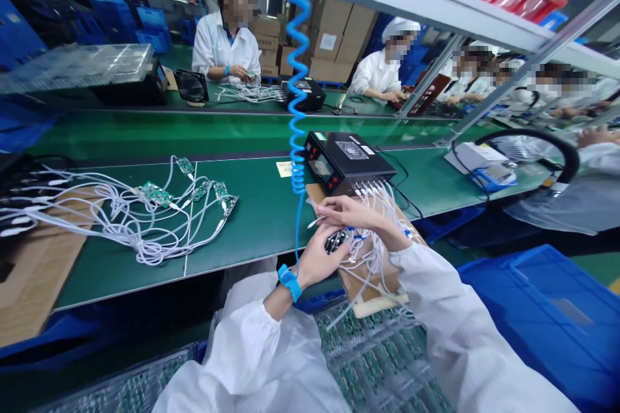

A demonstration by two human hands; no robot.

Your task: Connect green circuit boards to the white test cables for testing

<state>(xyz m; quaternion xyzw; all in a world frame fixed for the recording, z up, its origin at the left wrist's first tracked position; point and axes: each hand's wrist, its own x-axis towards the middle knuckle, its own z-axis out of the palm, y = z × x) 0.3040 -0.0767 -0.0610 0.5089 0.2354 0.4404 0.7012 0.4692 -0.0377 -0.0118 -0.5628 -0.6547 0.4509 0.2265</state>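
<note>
My left hand (317, 261), with a blue wrist strap (289, 282) at its wrist, is closed on a small dark circuit board (335, 242). My right hand (351, 213) reaches across just above it, fingers pinched on a white cable (314, 223) whose plug end sticks out to the left. The two hands touch or nearly touch, and the right fingertips partly hide the cable. Behind them stands a black box with a fan grille and display (351, 158). Many white cables (382, 197) run from its front over a piece of cardboard (371, 271).
At the left, white cables (150, 232) with several green circuit boards (155, 193) lie on the green bench (252, 206). A coiled blue cord (298, 77) hangs mid-view. Trays of boards (382, 361) sit below the bench, and a blue bin (547, 322) stands right. Co-workers sit opposite.
</note>
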